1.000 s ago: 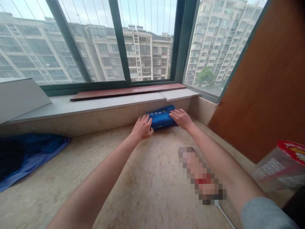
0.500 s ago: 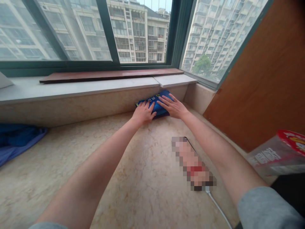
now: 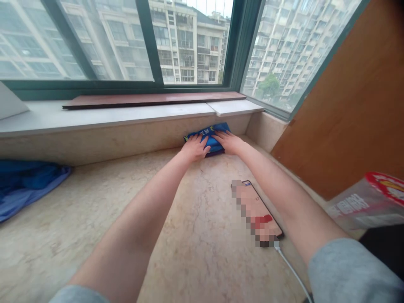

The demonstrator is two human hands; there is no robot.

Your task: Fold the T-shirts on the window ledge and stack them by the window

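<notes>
A blue bag (image 3: 216, 145) with printed lettering lies at the back of the marble-patterned ledge (image 3: 189, 235), against the low wall under the window. My left hand (image 3: 195, 147) rests on its left part, fingers stretched out. On its right part lies my right hand (image 3: 229, 142), fingers spread over the top. Both hands press flat on the bag and neither is wrapped round it. The bag's underside and the parts beneath my palms are hidden.
A partly blurred phone (image 3: 257, 206) with a white cable (image 3: 292, 269) lies near my right forearm. Blue cloth (image 3: 28, 181) lies at the left. A clear container with a red lid (image 3: 385, 185) stands at the right, near a brown wooden panel (image 3: 341, 105). A reddish board (image 3: 151, 99) lies on the sill.
The view has shifted slightly, so most things sit a little further right. My right hand has come slightly lower on the bag. Both hands are still on it.
</notes>
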